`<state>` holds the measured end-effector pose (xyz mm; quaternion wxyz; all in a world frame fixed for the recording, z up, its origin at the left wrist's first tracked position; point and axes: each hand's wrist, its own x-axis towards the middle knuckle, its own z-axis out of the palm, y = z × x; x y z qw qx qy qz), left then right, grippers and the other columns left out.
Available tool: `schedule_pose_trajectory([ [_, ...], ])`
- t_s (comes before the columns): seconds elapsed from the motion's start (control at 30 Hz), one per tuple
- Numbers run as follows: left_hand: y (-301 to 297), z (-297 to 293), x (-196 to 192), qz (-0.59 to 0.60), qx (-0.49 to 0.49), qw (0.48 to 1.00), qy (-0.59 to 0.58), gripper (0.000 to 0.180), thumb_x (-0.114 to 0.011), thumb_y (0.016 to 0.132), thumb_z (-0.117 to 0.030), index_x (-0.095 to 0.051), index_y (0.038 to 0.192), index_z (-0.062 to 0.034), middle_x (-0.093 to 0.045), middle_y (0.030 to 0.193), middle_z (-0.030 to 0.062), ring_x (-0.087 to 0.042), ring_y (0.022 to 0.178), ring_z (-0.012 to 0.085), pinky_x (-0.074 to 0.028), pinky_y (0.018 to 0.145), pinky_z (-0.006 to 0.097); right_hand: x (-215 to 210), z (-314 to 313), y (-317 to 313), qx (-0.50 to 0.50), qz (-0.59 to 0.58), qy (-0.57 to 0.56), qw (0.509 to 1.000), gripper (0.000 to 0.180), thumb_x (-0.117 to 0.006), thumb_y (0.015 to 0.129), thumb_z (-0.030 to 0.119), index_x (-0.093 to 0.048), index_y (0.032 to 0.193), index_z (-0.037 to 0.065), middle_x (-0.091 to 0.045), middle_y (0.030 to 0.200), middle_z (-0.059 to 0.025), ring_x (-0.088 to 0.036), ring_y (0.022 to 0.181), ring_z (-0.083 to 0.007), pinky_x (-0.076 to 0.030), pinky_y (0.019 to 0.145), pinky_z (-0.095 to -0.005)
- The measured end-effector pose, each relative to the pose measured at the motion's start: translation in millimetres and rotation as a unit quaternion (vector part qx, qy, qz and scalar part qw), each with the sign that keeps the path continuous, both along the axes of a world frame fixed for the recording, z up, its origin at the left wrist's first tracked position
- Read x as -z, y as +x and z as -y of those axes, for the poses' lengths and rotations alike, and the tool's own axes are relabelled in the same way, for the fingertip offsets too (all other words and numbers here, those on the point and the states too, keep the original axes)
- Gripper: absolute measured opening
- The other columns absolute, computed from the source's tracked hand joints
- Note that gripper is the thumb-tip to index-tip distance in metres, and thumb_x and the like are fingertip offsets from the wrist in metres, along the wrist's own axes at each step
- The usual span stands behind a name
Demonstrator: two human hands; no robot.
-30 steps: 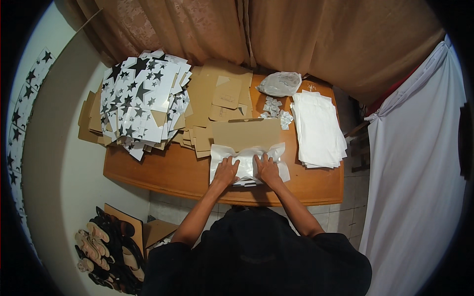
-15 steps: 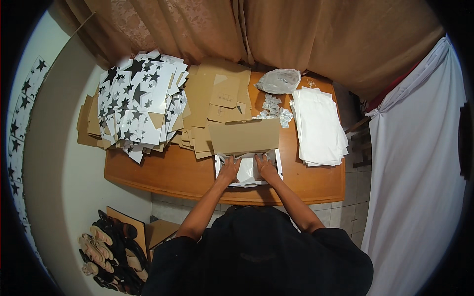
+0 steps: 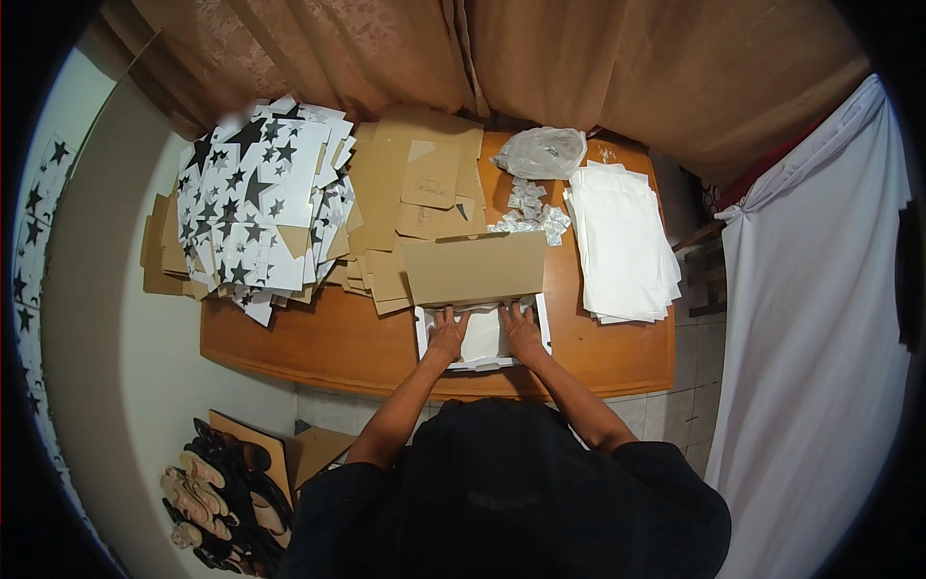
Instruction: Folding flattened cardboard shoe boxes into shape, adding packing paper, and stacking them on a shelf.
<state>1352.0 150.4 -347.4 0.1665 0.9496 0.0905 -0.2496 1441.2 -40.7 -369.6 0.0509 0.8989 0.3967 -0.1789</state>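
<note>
A cardboard box (image 3: 475, 272) stands at the table's near edge, its brown lid tipped up and back. White tissue-like paper (image 3: 484, 338) lines the inside. My left hand (image 3: 448, 335) reaches into the box's left part, fingers stretched out and pressing on the paper. On the right side of the lining, my right hand (image 3: 522, 333) presses likewise with its fingers apart. Neither hand grips anything that I can see. Whether something lies under the paper is hidden.
Star-printed white sheets (image 3: 253, 207) are heaped at the left, beside flat brown cardboard (image 3: 386, 183). Beyond the box lie small silvery packets (image 3: 529, 207) and a clear plastic bag (image 3: 545, 152). White paper sheets (image 3: 622, 241) are stacked right. Shoes (image 3: 227, 492) sit on the floor at lower left.
Both hands stay in the box, and the paper between them looks flatter and more spread toward the far side. The whole view has shifted slightly.
</note>
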Motion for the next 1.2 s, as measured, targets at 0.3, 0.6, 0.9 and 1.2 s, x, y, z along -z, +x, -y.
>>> schedule_pose_trajectory([
  [0.3,-10,3,7,0.046,-0.024,0.999,0.009,0.118,-0.097,0.050,-0.007,-0.034,0.149,-0.0181,-0.036,0.139,0.0227,-0.043,0.125,0.0471,-0.052,0.093,0.063,-10,-14,-8,0.025,-0.054,-0.056,0.997,0.074,-0.050,0.094,0.014,-0.019,0.161,0.005,-0.031,0.157,-0.0270,-0.039,0.138,-0.0543,-0.050,0.103,-0.0478],
  [0.6,0,5,-5,0.014,-0.014,1.000,-0.002,0.116,-0.096,0.053,-0.003,-0.035,0.150,-0.0175,-0.034,0.141,0.0235,-0.041,0.127,0.0479,-0.052,0.094,0.063,31,-2,-6,-0.019,0.018,-0.054,0.998,0.073,-0.048,0.096,0.016,-0.017,0.161,0.004,-0.028,0.158,-0.0287,-0.043,0.136,-0.0545,-0.062,0.079,-0.0429],
  [0.9,-1,-28,-7,0.023,-0.021,0.988,-0.150,0.061,-0.074,0.087,-0.015,-0.050,0.142,-0.0068,-0.044,0.145,0.0292,-0.050,0.130,0.0446,-0.047,0.106,0.049,-20,-13,12,0.012,-0.136,0.026,0.990,0.044,-0.047,0.098,0.014,-0.050,0.140,-0.001,-0.051,0.141,-0.0321,-0.056,0.123,-0.0496,-0.055,0.092,-0.0494],
  [1.2,-36,-64,-92,0.283,-0.318,0.891,-0.158,0.022,-0.065,0.094,-0.015,-0.066,0.105,0.0044,-0.071,0.098,0.0241,-0.070,0.093,0.0372,-0.054,0.080,0.042,-127,32,35,0.200,0.024,0.369,0.907,0.035,-0.063,0.094,0.016,-0.059,0.125,0.000,-0.065,0.112,-0.0252,-0.063,0.103,-0.0445,-0.051,0.087,-0.0509],
])
